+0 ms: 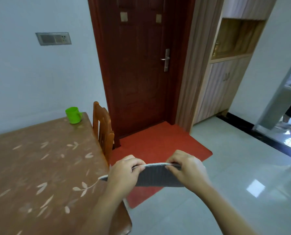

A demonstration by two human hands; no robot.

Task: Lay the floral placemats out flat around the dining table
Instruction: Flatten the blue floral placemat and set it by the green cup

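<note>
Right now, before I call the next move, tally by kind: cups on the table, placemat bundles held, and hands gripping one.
Cups on the table: 1, the green cup
Placemat bundles held: 1, the grey placemat bundle; sheets inside cannot be counted
Hands gripping it: 2, left hand and right hand
Total: 4

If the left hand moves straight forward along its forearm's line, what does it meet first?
The left hand, holding the placemat, would likely pass right of the chair, above the red mat, and meet the door first; depth is unclear.
</note>
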